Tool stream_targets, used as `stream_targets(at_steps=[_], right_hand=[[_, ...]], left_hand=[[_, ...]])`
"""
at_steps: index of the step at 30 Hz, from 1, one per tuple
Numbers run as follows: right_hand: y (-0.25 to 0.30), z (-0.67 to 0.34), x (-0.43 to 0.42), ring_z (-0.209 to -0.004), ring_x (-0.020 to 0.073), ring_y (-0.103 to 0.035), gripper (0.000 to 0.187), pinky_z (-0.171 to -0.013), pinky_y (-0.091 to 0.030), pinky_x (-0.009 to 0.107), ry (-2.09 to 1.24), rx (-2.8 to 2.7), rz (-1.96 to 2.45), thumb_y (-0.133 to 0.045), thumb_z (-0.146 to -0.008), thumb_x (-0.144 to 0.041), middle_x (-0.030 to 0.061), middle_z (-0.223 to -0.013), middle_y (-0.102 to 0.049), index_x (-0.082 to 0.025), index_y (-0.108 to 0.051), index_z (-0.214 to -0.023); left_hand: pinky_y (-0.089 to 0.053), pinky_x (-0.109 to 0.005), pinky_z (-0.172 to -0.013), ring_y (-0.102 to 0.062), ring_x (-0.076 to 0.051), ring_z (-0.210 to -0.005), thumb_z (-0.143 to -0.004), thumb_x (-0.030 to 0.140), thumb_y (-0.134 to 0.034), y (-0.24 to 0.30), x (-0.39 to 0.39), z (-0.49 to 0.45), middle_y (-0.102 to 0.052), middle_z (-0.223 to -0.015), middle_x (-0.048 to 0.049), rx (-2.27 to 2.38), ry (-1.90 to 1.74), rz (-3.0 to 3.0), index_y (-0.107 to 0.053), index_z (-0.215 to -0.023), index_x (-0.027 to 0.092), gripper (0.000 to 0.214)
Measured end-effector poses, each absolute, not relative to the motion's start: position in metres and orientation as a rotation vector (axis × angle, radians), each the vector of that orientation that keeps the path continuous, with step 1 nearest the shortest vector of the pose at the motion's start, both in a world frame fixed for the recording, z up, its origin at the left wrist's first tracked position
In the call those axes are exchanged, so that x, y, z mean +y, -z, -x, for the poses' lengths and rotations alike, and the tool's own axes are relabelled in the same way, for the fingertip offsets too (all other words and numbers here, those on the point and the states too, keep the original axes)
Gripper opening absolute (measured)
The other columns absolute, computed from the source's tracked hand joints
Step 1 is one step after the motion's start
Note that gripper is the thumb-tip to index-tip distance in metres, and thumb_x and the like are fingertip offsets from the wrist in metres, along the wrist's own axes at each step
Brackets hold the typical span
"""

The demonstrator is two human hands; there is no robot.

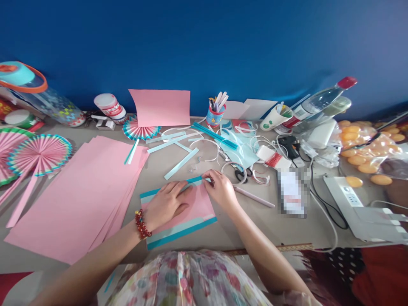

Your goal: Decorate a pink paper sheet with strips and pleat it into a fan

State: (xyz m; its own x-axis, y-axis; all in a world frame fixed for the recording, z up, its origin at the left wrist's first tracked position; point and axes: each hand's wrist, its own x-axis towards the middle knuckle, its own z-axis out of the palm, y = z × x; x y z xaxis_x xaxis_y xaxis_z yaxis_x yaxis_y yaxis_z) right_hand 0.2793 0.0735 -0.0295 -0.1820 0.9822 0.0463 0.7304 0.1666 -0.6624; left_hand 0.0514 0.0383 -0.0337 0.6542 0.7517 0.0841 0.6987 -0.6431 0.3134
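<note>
A pink sheet of paper (194,202) with blue and pale-blue strips along its long edges lies at a slant on the table in front of me. My left hand (164,204) rests flat on it, fingers spread, a red beaded bracelet at the wrist. At the sheet's upper right corner, my right hand (218,187) has thumb and fingers pinched on the blue-striped edge. Left of the sheet is a stack of larger pink paper (79,195). Pale-blue paper strips (181,163) lie just beyond my hands, with scissors (242,173) close to the right one.
Folded paper fans (40,155) lie at the left by a large bottle (57,104). Along the back stand a white jar (110,108), a pen cup (215,114) and a clear bottle (318,102). A power strip (352,195) and cables occupy the right, near bagged orange balls (360,140).
</note>
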Motion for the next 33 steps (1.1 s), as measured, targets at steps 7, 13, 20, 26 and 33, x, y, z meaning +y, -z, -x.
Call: stream_targets(at_steps=[7, 13, 20, 26, 33], right_hand=[[0.031, -0.278, 0.072, -0.084, 0.0205, -0.062, 0.015, -0.075, -0.044, 0.030, -0.682, -1.985, 1.642, -0.053, -0.081, -0.013, 0.0058, -0.096, -0.067, -0.021, -0.059, -0.092], [0.029, -0.283, 0.072, -0.083, 0.0201, -0.062, 0.017, -0.074, -0.044, 0.029, -0.676, -1.984, 1.677, -0.057, -0.083, -0.018, 0.0064, -0.098, -0.066, -0.020, -0.059, -0.100], [0.027, -0.288, 0.075, -0.076, 0.0174, -0.059, 0.019, -0.071, -0.043, 0.027, -0.733, -2.003, 1.621, -0.054, -0.082, -0.013, 0.0046, -0.095, -0.066, -0.020, -0.061, -0.098], [0.028, -0.287, 0.075, -0.074, 0.0171, -0.058, 0.019, -0.071, -0.043, 0.028, -0.727, -2.009, 1.610, -0.054, -0.081, -0.012, 0.0057, -0.097, -0.066, -0.019, -0.061, -0.097], [0.028, -0.287, 0.075, -0.073, 0.0166, -0.057, 0.018, -0.069, -0.041, 0.026, -0.708, -2.008, 1.605, -0.054, -0.080, -0.011, 0.0042, -0.092, -0.066, -0.020, -0.061, -0.094]], left_hand=[[-0.047, -0.046, -0.099, -0.049, -0.029, -0.124, -0.097, 0.032, -0.050, 0.035, 0.038, -0.051, -0.051, -0.139, -0.0109, 1.169, -0.312, -2.623, -0.051, -0.138, 0.023, 0.042], [-0.046, -0.045, -0.101, -0.048, -0.028, -0.124, -0.097, 0.033, -0.051, 0.034, 0.039, -0.051, -0.051, -0.142, -0.0094, 1.154, -0.315, -2.626, -0.052, -0.138, 0.023, 0.042], [-0.046, -0.044, -0.102, -0.050, -0.026, -0.120, -0.097, 0.036, -0.050, 0.032, 0.043, -0.050, -0.050, -0.146, -0.0074, 1.087, -0.318, -2.667, -0.051, -0.138, 0.019, 0.044], [-0.034, -0.045, -0.114, -0.038, -0.028, -0.139, -0.099, 0.050, -0.041, 0.024, 0.046, -0.061, -0.040, -0.154, -0.0130, 1.028, -0.325, -2.752, -0.040, -0.146, 0.013, 0.060], [-0.014, -0.046, -0.121, -0.022, -0.028, -0.149, -0.086, 0.078, -0.033, 0.035, 0.043, -0.070, -0.028, -0.159, -0.0156, 0.913, -0.154, -2.867, -0.015, -0.156, 0.009, 0.100]])
